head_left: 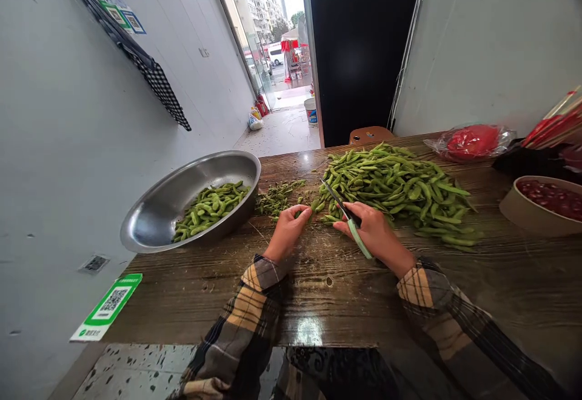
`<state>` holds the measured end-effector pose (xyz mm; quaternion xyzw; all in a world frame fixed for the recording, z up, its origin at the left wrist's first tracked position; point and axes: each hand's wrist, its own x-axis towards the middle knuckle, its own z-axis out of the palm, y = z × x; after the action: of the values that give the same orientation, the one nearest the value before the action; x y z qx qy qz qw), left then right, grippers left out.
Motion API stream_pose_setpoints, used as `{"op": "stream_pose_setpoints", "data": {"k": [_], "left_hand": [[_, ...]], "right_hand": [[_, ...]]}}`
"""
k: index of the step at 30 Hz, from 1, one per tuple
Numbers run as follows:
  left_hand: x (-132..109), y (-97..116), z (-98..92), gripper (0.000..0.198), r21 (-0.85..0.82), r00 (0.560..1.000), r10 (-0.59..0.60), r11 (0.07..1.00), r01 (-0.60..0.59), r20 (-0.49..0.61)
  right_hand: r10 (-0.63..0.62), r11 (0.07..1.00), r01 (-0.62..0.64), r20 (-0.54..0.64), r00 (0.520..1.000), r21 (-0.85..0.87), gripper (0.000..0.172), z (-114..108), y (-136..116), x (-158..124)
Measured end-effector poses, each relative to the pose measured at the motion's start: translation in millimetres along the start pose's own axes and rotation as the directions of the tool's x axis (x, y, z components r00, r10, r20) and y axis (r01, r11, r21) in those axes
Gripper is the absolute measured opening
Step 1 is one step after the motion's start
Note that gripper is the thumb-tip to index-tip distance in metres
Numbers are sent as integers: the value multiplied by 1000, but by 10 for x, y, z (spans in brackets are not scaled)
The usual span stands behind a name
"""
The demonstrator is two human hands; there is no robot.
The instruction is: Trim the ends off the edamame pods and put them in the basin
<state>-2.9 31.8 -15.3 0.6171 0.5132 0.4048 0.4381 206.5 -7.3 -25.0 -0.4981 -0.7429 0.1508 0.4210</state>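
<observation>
My left hand (290, 228) pinches a green edamame pod (313, 205) between thumb and fingers, its tip poking out to the right. In my right hand (370, 225) is a pair of scissors (359, 239) with light green handles, the dark blades pointing up and left beside the pod. Just beyond my right hand lies a large heap of edamame pods (391, 179). Small trimmed green bits (277, 199) are scattered past my left hand. On the left stands a wide steel basin (154, 206), tilted in view, with more pods (209, 209) inside.
A green QR-code card (109, 306) lies at the table's left edge. To the right are a bowl of dark red pieces (536, 212), a plastic-wrapped red bundle (475, 141) and red-wrapped sticks (555, 121). A brown stool (370, 135) stands behind the wooden table (336, 291).
</observation>
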Motion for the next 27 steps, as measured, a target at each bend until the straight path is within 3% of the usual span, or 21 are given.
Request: {"op": "stream_pose_setpoints", "data": {"k": [3, 6, 15, 21, 27], "left_hand": [[-106, 65, 2, 38, -256, 996, -57, 964, 74, 72], [-175, 109, 24, 37, -311, 993, -37, 948, 69, 110], [-249, 195, 41, 37, -213, 991, 5, 977, 23, 133], [-225, 179, -1, 39, -310, 995, -5, 950, 35, 98], [-213, 215, 12, 25, -51, 986, 124, 992, -119, 113]], "right_hand": [[-6, 1000, 6, 52, 999, 6, 45, -20, -31, -7], [-5, 1000, 3, 94, 996, 20, 46, -41, -65, -9], [-51, 997, 41, 154, 987, 68, 47, -32, -56, -23], [-74, 996, 64, 158, 985, 68, 39, -45, -76, -25], [-73, 997, 71, 219, 973, 15, 43, -22, -105, -41]]}}
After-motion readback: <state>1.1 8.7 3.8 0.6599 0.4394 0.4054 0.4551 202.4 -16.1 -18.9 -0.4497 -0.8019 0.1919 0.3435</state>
